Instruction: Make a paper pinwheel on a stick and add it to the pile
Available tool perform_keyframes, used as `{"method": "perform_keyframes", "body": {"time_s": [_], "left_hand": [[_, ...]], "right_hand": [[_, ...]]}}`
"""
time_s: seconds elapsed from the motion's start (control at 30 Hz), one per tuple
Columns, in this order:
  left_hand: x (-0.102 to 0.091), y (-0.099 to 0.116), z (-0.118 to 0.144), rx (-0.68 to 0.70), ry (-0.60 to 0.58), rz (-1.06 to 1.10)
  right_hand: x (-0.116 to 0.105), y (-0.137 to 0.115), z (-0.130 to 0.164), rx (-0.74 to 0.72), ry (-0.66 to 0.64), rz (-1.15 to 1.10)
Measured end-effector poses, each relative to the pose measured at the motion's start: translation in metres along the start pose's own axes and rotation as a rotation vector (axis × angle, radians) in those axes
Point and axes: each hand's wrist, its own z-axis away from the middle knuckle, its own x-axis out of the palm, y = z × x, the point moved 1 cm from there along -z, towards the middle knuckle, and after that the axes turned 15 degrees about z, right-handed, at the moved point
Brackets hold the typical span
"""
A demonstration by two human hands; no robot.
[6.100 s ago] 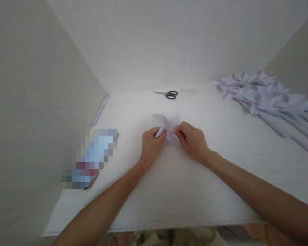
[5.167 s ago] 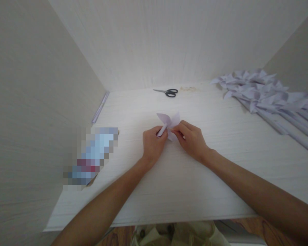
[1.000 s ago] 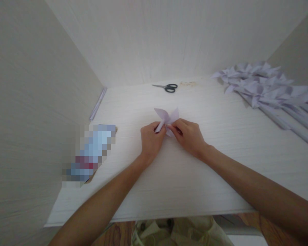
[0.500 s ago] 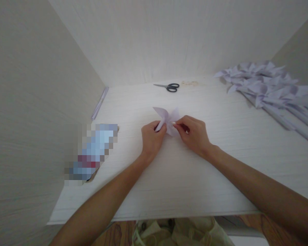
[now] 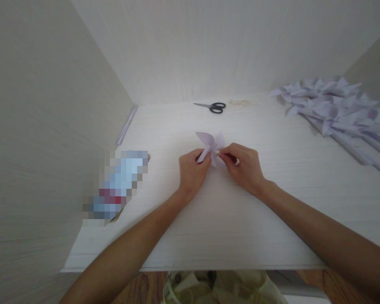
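Note:
A pale lilac paper pinwheel [image 5: 205,138] is held up over the white table, its curved blades fanning out. My left hand [image 5: 193,172] is closed on it, thumb near the centre and a folded blade between the fingers. At the pinwheel's right side, my right hand [image 5: 244,165] pinches a tiny whitish piece [image 5: 217,153] against the centre. What exactly this piece is, I cannot make out. Beyond the hands lies a pair of scissors [image 5: 213,107] with black handles, its blades pointing left.
Several finished pinwheels with paper sticks [image 5: 335,107] are heaped at the right. Rolled paper sticks [image 5: 127,125] lie along the left wall. A blurred-out phone-like object [image 5: 123,177] rests at the left. Small beige bits [image 5: 240,102] lie near the back wall.
The whole view has shifted slightly, so things appear a little further right. Both hands keep their hold at the pinwheel's centre, with the right fingertips barely moved.

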Motion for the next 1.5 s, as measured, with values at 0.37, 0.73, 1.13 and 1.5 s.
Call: {"method": "perform_keyframes", "body": {"time_s": [0.37,0.73,1.13,1.5], "left_hand": [[0.0006,-0.0012,-0.0015,-0.034,-0.048,0.085],[-0.0008,-0.0017,-0.0017,-0.023,-0.055,0.073],[-0.0004,-0.0024,-0.0019,-0.024,-0.046,0.019],[0.0012,-0.006,0.0006,0.072,-0.039,-0.147]], "right_hand": [[-0.0019,-0.0002,-0.0016,0.025,-0.016,-0.003],[-0.0011,0.0022,-0.0015,0.043,-0.018,-0.022],[0.0,0.0027,0.0001,0.005,-0.035,-0.01],[-0.0015,-0.0031,0.0013,-0.125,-0.144,0.308]]}}
